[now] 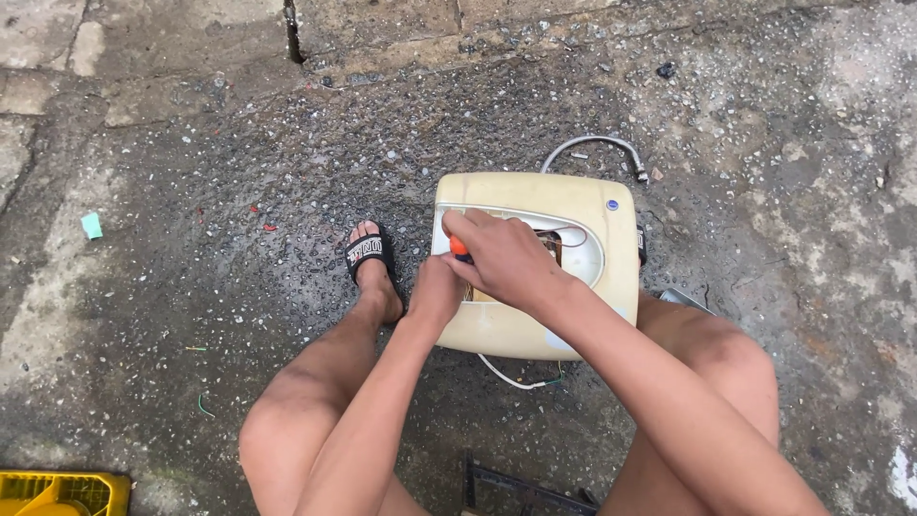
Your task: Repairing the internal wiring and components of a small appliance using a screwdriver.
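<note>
Nearest the camera we saw our own bare knees and forearms, and between the legs, at the bottom edge of the view, a dark metal frame lay on the wet concrete ground. Our right hand was closed around a tool with an orange handle, of which only the orange end showed past the fingers, so we could not tell what kind of tool it was. That hand hovered over the opened front of a cream-coloured box-shaped appliance lying flat on the ground, with a red wire visible inside the opening just beyond the knuckles. Our left hand sat just beside and below the right one, curled against the near left edge of the appliance casing; whether it gripped anything we could not tell, since the right hand covered part of it. A braided grey hose curved out from the far side of the appliance, well beyond both hands, and a thin white cable trailed out from its near edge under our right forearm. To the left of the left hand our foot rested in a black sandal. A yellow crate stood far off to the left, at the lower corner.
</note>
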